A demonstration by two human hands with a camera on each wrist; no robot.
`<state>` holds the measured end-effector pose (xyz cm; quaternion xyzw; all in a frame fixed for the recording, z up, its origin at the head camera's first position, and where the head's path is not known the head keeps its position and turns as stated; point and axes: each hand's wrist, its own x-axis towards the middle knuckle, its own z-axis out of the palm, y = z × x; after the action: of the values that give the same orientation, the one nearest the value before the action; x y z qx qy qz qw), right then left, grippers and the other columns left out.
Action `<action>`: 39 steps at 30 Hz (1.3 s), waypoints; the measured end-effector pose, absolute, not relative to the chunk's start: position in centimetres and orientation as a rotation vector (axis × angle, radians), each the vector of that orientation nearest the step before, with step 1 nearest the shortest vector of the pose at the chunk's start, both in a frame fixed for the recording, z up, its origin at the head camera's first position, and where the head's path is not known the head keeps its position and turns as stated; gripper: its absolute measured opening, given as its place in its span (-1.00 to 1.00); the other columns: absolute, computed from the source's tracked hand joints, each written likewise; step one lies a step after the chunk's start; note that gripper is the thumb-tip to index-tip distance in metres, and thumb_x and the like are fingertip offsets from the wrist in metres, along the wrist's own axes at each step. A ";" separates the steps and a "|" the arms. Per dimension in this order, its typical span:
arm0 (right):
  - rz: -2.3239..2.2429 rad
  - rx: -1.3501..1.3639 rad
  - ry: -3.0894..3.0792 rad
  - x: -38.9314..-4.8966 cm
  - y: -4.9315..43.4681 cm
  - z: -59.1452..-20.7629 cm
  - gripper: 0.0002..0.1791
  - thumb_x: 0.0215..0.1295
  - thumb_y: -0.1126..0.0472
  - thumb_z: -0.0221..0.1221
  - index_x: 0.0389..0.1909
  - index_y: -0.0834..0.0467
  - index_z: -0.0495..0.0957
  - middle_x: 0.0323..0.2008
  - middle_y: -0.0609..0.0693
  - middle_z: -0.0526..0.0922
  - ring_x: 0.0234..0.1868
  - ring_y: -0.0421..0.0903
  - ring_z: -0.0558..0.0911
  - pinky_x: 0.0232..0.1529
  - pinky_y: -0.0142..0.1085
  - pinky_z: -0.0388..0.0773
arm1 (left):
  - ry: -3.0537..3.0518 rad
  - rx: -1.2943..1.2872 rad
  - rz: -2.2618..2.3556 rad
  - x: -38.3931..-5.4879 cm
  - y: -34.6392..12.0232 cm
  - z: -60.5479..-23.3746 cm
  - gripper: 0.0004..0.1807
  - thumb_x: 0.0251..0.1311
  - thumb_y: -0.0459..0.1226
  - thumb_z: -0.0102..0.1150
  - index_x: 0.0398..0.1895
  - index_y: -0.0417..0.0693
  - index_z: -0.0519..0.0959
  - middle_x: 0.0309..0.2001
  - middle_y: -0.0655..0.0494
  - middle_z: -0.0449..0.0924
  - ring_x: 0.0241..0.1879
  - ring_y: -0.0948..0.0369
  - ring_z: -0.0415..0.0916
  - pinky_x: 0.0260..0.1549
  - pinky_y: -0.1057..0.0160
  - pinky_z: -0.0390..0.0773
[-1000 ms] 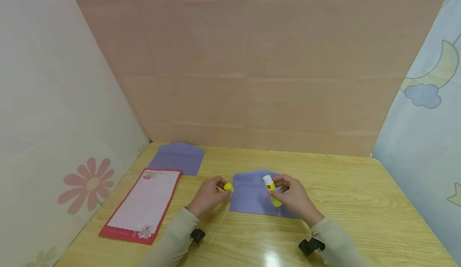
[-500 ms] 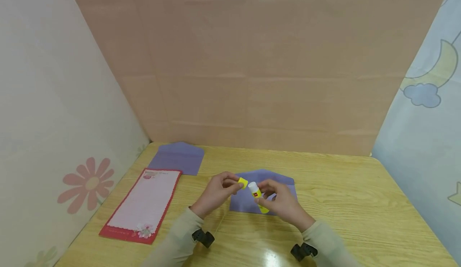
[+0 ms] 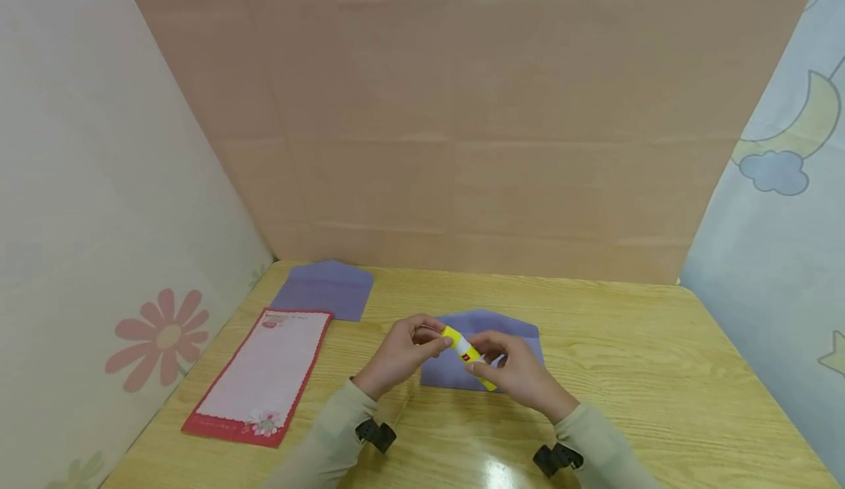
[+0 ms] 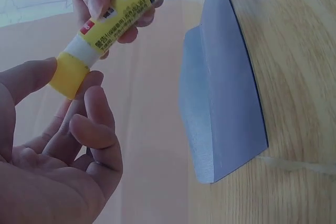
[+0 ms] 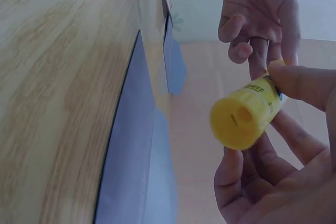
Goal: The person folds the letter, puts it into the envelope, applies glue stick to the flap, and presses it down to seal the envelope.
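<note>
Above a purple envelope (image 3: 445, 372), my right hand (image 3: 521, 375) holds a yellow glue stick (image 4: 123, 19) by its body, tilted. The yellow cap (image 4: 69, 74) is pinched between the thumb and fingers of my left hand (image 3: 403, 353). In the left wrist view the cap sits on the white end of the glue stick, in line with it; a white band shows between cap and yellow body. The envelope lies on the table under both hands, its flap spread out at the far side. Its middle is partly hidden by my hands in the head view.
A pink letter pad (image 3: 264, 372) with a red border lies on the left of the wooden table (image 3: 634, 372). Behind it is a second purple envelope (image 3: 326, 291), partly covered by the pad. A brown-papered wall (image 3: 455, 181) rises at the table's far edge.
Both hands have come together over the envelope: the left moved right with the cap, the right moved left with the glue stick. The cap has gone onto the stick's white end.
</note>
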<state>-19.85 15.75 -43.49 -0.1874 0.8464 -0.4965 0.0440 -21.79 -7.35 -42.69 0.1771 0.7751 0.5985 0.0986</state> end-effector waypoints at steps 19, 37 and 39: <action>-1.468 -0.703 2.570 -20.3 16.6 -43.1 -0.74 0.28 0.06 0.34 -0.03 -0.02 0.71 -0.18 -0.15 0.72 -0.29 -0.18 0.58 -0.31 -0.26 0.55 | 2.255 0.656 1.714 -22.1 -7.5 -42.8 -0.77 0.34 -0.21 0.26 -0.01 -0.08 0.60 -0.15 0.03 0.73 -0.15 -0.19 0.60 -0.10 -0.16 0.57; -1.501 -0.677 2.461 -20.9 17.2 -44.1 -0.70 0.31 0.10 0.32 0.01 0.10 0.65 -0.20 -0.02 0.69 -0.27 -0.07 0.63 -0.31 -0.27 0.59 | 2.299 0.695 1.596 -22.6 -7.2 -43.4 -0.68 0.33 -0.19 0.28 0.10 -0.05 0.58 -0.09 0.07 0.70 -0.14 0.09 0.62 -0.14 0.11 0.61; -1.529 -0.647 2.456 -20.9 17.3 -44.2 -0.68 0.31 0.13 0.32 0.02 0.16 0.62 -0.16 0.01 0.68 -0.24 -0.05 0.62 -0.28 -0.27 0.59 | 2.388 0.691 1.500 -22.8 -7.0 -43.7 -0.57 0.29 -0.14 0.31 0.18 -0.07 0.54 -0.05 0.03 0.68 -0.18 0.15 0.58 -0.21 0.21 0.59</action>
<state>-20.94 17.30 -44.20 -0.2173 0.8253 -0.5136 0.0884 -22.75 -7.04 -43.74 0.2364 0.8167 0.5128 0.1189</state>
